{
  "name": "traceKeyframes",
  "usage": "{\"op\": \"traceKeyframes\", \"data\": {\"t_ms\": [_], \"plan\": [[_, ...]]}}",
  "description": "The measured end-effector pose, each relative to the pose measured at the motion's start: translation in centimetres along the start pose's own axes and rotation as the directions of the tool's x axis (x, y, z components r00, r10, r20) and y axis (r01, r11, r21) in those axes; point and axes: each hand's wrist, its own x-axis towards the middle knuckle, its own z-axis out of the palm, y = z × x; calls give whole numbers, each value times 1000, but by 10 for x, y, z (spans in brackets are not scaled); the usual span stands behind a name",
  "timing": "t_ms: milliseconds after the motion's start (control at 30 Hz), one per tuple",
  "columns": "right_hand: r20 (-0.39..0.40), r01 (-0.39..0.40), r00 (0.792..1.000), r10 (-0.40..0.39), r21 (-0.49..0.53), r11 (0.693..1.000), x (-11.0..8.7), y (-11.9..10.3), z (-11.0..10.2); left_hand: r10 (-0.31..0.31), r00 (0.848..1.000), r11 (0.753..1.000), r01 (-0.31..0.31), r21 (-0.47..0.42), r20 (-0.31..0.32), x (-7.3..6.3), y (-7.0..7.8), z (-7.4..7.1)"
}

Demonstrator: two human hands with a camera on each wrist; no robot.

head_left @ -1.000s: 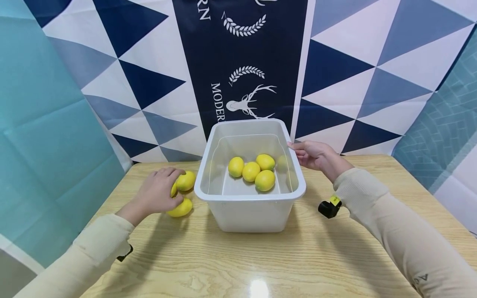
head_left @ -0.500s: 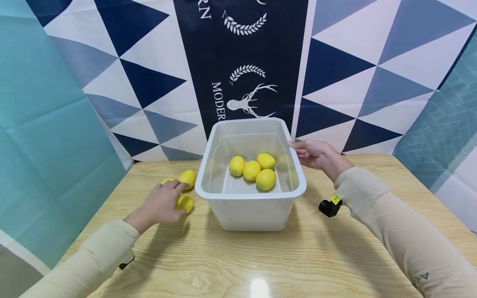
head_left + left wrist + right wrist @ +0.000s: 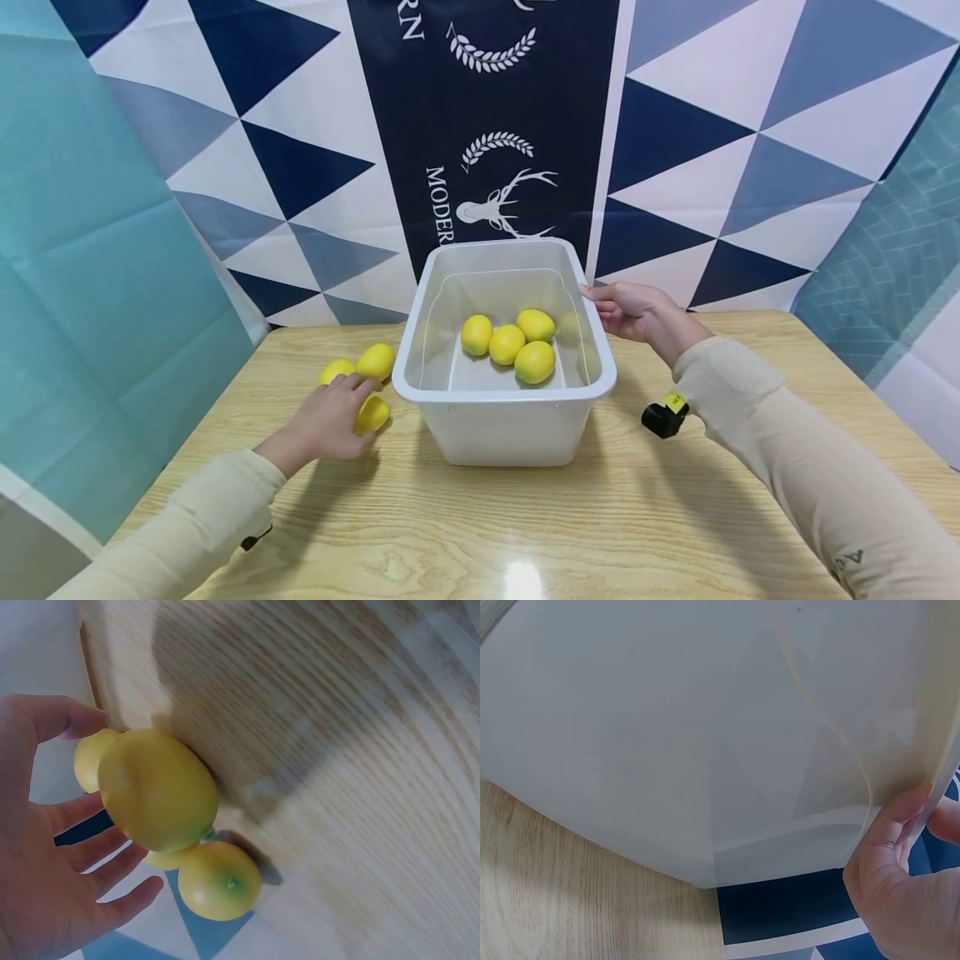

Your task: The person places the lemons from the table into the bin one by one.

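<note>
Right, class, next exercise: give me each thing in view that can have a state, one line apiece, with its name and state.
Tub: upright, uncovered, on the table.
Lemons in the tub: four visible, clustered on its bottom.
Lemons outside: grouped left of the tub.
Left hand: fingers spread around one lemon; contact unclear.
Right hand: pinching the tub's rim.
Backdrop: hanging behind the table.

Left hand [image 3: 330,423] spread, right hand [image 3: 634,312] curled
</note>
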Motion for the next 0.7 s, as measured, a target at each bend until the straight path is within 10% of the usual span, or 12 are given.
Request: {"op": "traceKeyframes", "data": {"t_ms": [700], "plan": [[30, 2, 1000, -3, 15, 1000, 1, 2, -2, 9, 1000, 1000, -8, -28, 28, 6, -3, 16]]}}
